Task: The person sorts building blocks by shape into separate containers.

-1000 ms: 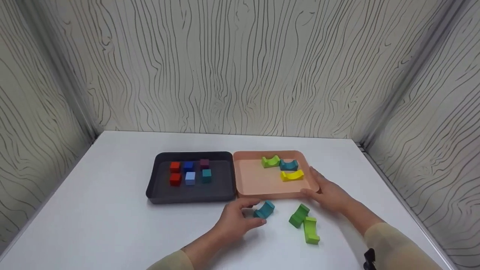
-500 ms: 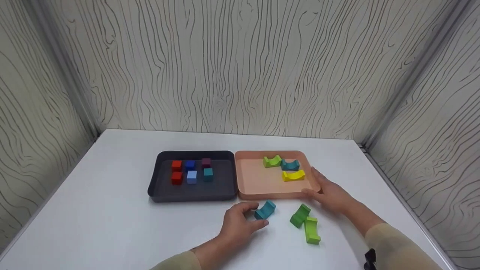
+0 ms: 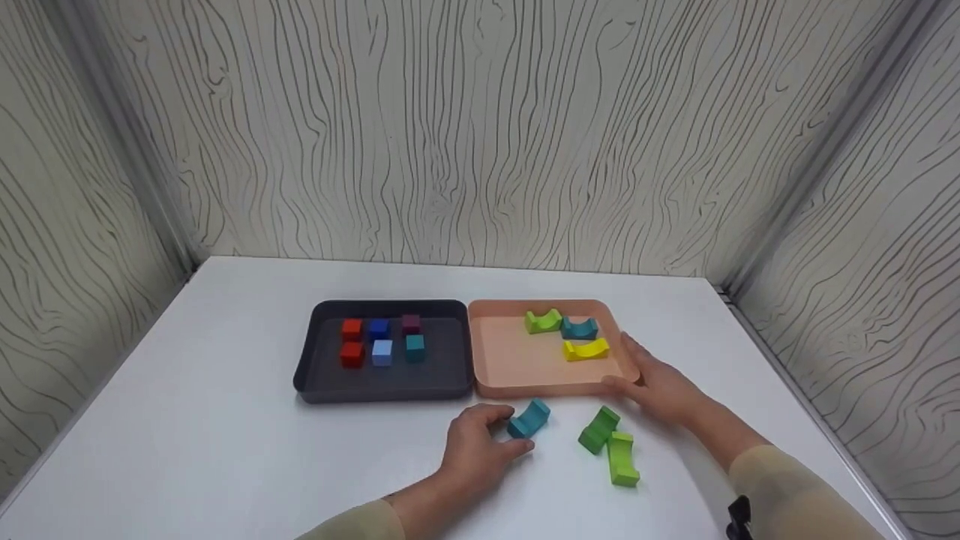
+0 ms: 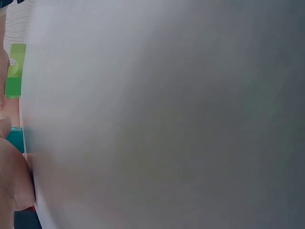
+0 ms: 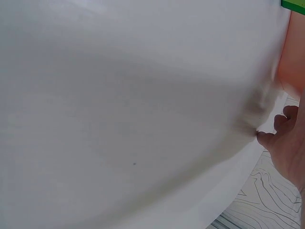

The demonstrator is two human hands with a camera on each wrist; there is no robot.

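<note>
My left hand (image 3: 478,448) is at the tabletop just in front of the trays. Its thumb and forefinger spread around the near-left side of a teal arch-shaped block (image 3: 529,419), with a gap showing below the block at the thumb. In the left wrist view, part of that teal block (image 4: 16,139) shows by the fingers at the left edge. My right hand (image 3: 660,386) holds the near-right corner of a salmon-pink tray (image 3: 517,367), thumb at the front rim and fingers along the right side. Inside it lie lime (image 3: 543,322), teal (image 3: 580,328) and yellow (image 3: 586,350) arch blocks.
Left of the pink tray and against it stands a dark grey tray (image 3: 442,375) with several coloured cubes, among them a light blue cube (image 3: 382,352). A green arch block (image 3: 598,430) and a lime arch block (image 3: 622,459) lie close together on the table. Patterned panels (image 3: 450,150) enclose the table.
Both hands keep nearly the same places. The whole view shifts slightly, while the blocks and trays stay where they were.
</note>
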